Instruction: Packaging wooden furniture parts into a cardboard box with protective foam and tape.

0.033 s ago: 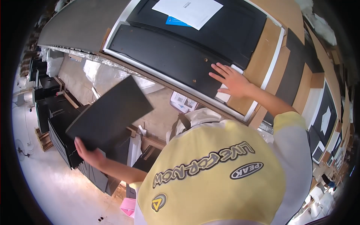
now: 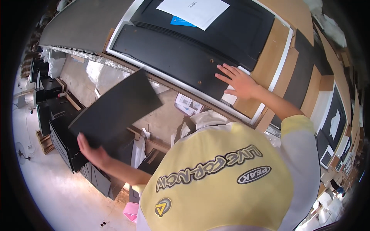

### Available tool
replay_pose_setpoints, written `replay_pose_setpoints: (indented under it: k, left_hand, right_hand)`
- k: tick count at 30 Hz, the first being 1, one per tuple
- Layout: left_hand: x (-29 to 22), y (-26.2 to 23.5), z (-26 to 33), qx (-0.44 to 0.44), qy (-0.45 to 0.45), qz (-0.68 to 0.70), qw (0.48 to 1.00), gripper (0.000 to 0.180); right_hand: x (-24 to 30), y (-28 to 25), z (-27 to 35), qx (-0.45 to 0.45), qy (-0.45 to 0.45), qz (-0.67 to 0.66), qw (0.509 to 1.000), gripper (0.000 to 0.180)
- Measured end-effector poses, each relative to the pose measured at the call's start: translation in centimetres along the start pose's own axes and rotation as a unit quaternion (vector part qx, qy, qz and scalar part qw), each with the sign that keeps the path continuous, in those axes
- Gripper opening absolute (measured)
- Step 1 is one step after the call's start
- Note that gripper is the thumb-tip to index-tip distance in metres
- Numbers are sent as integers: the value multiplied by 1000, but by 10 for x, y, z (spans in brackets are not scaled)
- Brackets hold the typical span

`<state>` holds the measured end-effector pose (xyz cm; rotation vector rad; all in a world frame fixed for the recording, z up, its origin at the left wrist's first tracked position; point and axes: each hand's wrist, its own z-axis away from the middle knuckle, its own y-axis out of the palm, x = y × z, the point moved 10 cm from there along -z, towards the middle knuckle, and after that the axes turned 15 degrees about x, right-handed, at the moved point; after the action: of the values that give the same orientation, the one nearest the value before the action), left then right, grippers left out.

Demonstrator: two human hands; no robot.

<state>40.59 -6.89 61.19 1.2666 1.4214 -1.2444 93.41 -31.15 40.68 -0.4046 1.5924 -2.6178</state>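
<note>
A flat black panel point(image 2: 117, 102) is tilted in the air at the left, its far corner near the edge of the bench. My left hand point(image 2: 91, 152) grips its lower left edge; the fingers behind the panel are partly hidden. My right hand point(image 2: 243, 84) lies flat with fingers spread at the right end of a long black board point(image 2: 169, 57), touching the board and a white foam strip point(image 2: 229, 99). That board lies in an open carton point(image 2: 266, 111) with white edges. Beyond it is a larger black panel point(image 2: 239, 23).
A white paper sheet point(image 2: 196, 11) and a blue card point(image 2: 181, 21) lie on the larger panel. Several black panels point(image 2: 63, 142) stand at the left. Clear plastic wrap point(image 2: 102, 75) is below the bench. More cartons point(image 2: 325, 104) line the right, and a pink object point(image 2: 131, 211) shows low down.
The panel in my left hand has shifted slightly up and to the right, toward the carton. My right hand has stayed in place.
</note>
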Motion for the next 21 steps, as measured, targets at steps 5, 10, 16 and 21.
replay_pose_setpoints:
  k: [5, 10, 16, 21]
  left_hand:
    - [45, 182, -16, 144, -122, 105, 976, 37]
    - [77, 363, -28, 349, -197, 153, 903, 40]
    - [45, 446, -67, 364, -168, 293, 868, 49]
    - [49, 386, 4, 345, -98, 85, 930, 39]
  right_hand:
    - [-20, -28, 2, -69, -22, -339, 938, 64]
    - [-70, -32, 35, -188, -13, -847, 496, 58]
    - [-156, -59, 37, -387, 15, -783, 487, 22]
    - [-238, -57, 20, -269, 277, -494, 779, 27]
